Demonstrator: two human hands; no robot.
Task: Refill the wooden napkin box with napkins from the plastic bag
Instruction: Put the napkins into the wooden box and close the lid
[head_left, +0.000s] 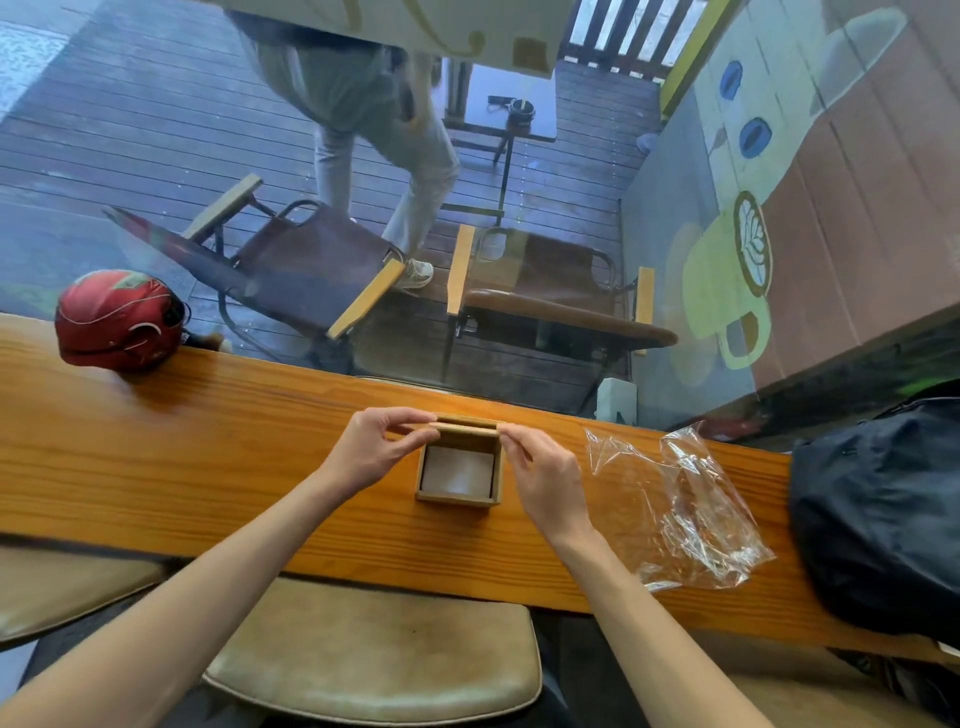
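A small square wooden napkin box sits on the wooden counter in front of me, with white napkins lying flat inside it. Both hands hold a thin wooden lid on edge over the box's far side. My left hand pinches the lid's left end and my right hand pinches its right end. A crumpled clear plastic bag lies to the right of the box; I see no napkins in it.
A red helmet rests at the counter's far left. A dark bag sits at the right end. Padded stools stand below the counter. Beyond the window are chairs and a person walking on the deck.
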